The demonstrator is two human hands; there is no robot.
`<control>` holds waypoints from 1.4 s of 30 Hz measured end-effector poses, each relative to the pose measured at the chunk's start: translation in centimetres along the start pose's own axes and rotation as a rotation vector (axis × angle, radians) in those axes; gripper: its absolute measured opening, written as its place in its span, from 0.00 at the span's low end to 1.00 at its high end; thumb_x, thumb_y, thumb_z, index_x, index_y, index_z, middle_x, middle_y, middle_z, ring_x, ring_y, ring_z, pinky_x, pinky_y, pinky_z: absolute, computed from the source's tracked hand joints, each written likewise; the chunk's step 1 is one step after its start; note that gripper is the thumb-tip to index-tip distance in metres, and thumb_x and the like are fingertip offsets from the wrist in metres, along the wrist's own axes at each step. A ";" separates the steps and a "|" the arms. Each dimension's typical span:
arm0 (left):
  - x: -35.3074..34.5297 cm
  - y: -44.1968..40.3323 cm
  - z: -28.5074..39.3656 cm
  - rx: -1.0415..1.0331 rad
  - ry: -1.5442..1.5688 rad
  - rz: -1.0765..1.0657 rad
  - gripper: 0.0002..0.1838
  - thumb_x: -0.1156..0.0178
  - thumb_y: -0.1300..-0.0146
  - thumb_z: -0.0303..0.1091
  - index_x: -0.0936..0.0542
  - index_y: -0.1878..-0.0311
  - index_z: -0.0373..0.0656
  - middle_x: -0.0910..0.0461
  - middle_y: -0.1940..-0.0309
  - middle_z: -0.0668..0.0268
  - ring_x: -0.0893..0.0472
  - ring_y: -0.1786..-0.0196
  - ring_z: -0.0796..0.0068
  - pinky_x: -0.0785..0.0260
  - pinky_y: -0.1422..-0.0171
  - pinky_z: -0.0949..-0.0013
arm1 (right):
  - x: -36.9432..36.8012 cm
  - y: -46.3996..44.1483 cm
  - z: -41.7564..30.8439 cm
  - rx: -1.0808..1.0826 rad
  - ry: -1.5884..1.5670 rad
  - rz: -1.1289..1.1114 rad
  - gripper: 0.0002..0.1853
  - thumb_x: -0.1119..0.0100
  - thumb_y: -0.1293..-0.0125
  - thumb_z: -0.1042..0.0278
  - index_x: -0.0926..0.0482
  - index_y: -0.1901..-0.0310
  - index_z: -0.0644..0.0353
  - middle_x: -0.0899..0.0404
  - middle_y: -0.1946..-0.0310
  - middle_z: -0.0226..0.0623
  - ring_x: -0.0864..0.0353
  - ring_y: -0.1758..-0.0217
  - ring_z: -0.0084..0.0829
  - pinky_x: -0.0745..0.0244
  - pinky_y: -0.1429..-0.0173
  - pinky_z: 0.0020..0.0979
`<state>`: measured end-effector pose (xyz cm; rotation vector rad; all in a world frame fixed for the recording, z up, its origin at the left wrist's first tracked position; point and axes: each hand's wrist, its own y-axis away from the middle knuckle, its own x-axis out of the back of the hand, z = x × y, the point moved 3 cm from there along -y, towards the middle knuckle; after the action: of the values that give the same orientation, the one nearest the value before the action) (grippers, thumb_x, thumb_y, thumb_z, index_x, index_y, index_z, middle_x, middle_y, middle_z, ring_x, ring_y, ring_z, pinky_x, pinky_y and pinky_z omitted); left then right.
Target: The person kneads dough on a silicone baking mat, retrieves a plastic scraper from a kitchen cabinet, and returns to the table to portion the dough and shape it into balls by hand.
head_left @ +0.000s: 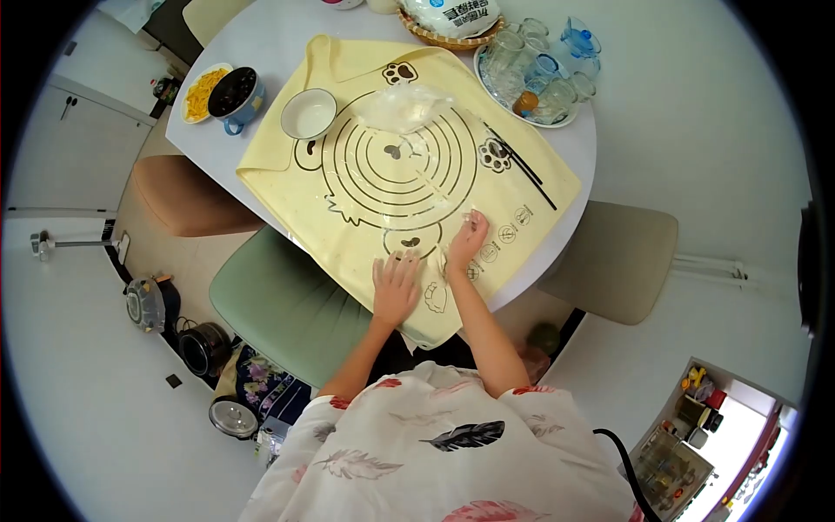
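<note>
My left hand lies flat on the pale yellow silicone kneading mat, fingers stretched out, near the mat's front corner. To its right my right hand rests on the mat with its fingers curled in; whatever they may hold is hidden. Black rings and a bear design are printed on the mat. On its far part lies a clear plastic bag with something white in it. A white bowl with a dark rim stands left of the bag. A pair of black chopsticks lies at the right.
A blue mug with dark contents and a plate of yellow pieces stand at the left. At the far right a tray bears several glasses and a blue pitcher. Behind sits a wicker basket. Chairs surround the table, including a green one.
</note>
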<state>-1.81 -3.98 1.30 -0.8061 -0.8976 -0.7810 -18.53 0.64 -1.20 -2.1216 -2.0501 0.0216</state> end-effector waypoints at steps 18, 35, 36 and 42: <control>-1.3 -2.5 1.9 0.324 0.776 -0.167 0.13 0.41 0.46 0.31 0.21 0.57 0.39 0.21 0.60 0.61 0.23 0.58 0.62 0.32 0.52 0.66 | 5.8 -1.4 -1.1 -0.032 0.531 -0.341 0.13 0.50 0.39 0.69 0.29 0.53 0.62 0.23 0.67 0.45 0.25 0.63 0.46 0.32 0.57 0.43; 3.9 -0.3 -10.3 0.623 0.757 0.215 0.12 0.55 0.43 0.17 0.24 0.58 0.34 0.22 0.61 0.62 0.23 0.57 0.76 0.33 0.50 0.76 | -14.8 -0.9 -8.0 0.107 0.353 -0.991 0.11 0.40 0.54 0.78 0.28 0.67 0.62 0.29 0.74 0.43 0.27 0.69 0.41 0.32 0.66 0.36; 4.2 -0.3 -10.0 0.580 0.725 0.236 0.12 0.54 0.43 0.17 0.24 0.59 0.34 0.22 0.62 0.62 0.24 0.59 0.77 0.33 0.52 0.76 | -17.5 -1.6 -8.2 0.116 0.348 -1.002 0.11 0.40 0.54 0.78 0.28 0.67 0.62 0.29 0.74 0.43 0.27 0.69 0.41 0.32 0.66 0.36; 5.5 -1.0 -9.3 0.719 0.832 0.120 0.12 0.52 0.46 0.19 0.22 0.61 0.38 0.22 0.64 0.58 0.23 0.59 0.63 0.33 0.51 0.69 | -27.2 -1.7 -1.5 0.060 0.302 -1.071 0.24 0.33 0.53 0.72 0.29 0.53 0.62 0.23 0.68 0.39 0.24 0.68 0.28 0.28 0.61 0.28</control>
<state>2.90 -13.63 2.80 0.1237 -0.3125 -0.5430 -21.12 -26.48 -2.78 -0.7093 -2.6134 -0.3486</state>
